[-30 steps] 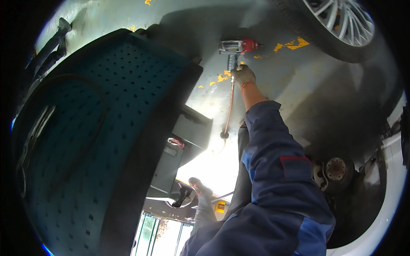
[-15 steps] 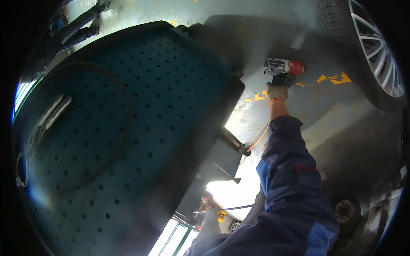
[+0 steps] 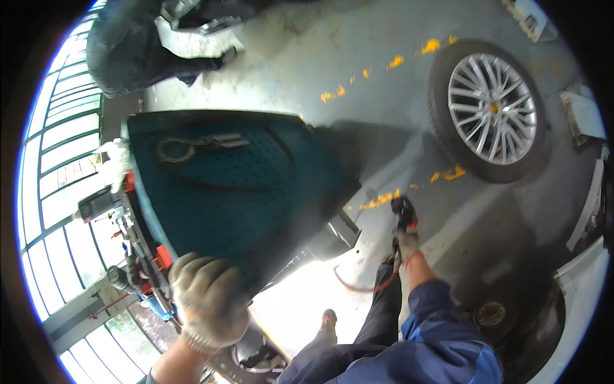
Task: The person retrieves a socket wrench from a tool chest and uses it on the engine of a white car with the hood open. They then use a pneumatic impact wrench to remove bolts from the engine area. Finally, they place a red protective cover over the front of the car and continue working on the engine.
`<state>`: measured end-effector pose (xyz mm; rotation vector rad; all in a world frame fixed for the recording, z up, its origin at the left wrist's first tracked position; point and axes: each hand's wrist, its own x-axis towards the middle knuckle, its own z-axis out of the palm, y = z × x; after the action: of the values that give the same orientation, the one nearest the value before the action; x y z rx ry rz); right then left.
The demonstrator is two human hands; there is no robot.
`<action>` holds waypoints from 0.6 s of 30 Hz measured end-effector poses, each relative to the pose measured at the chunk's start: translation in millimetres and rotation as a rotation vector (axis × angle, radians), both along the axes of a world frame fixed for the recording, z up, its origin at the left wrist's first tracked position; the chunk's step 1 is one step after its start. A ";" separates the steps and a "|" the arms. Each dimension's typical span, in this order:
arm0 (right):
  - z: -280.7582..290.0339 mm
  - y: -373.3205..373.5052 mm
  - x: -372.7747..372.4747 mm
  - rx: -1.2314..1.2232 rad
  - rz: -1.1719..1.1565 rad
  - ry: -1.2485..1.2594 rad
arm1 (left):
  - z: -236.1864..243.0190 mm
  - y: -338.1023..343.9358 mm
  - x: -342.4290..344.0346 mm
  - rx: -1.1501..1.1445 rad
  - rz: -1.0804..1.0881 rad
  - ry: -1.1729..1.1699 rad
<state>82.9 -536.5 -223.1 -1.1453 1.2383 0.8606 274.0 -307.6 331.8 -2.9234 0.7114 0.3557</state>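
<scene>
My gloved left hand [image 3: 208, 301] is closed on the near edge of a teal cart top [image 3: 230, 217] with small perforations. Metal tools [image 3: 176, 150], one ring-shaped, lie on that top, along with a dark looped line. My gloved right hand [image 3: 406, 246] grips a black-and-red pneumatic impact wrench [image 3: 403, 211], held low to the right of the cart. An orange air hose [image 3: 358, 287] hangs from the wrench and curves past my legs.
A detached wheel [image 3: 476, 112] lies on the grey floor [image 3: 294, 70] at upper right. A co-worker's dark-clothed legs [image 3: 134, 57] are at upper left. A white car body [image 3: 579, 275] and exposed brake hub [image 3: 491, 313] are at lower right. Windows line the left.
The view has swung, showing the whole wheel and more windows. My left hand has appeared on the cart's edge. My right hand with the wrench now sits lower in view.
</scene>
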 end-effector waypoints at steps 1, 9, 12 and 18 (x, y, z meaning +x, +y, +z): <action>30.5 -3.2 -7.7 0.090 -0.152 -0.015 | -1.0 0.6 0.7 -0.010 -0.004 -0.002; 273.7 -65.0 -58.3 0.433 -0.243 -0.075 | 2.0 3.8 -3.6 -0.127 0.061 -0.044; 342.4 -72.3 -72.4 0.312 -0.208 -0.272 | -4.5 6.7 -4.7 -0.170 0.044 -0.080; 462.6 -64.3 -108.1 0.225 -0.061 -0.674 | -14.0 12.6 -5.5 -0.105 0.022 -0.108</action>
<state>-25.2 -600.7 239.4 -1.0809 0.6008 0.4845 268.6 -295.0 317.8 -3.0231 0.7040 0.1661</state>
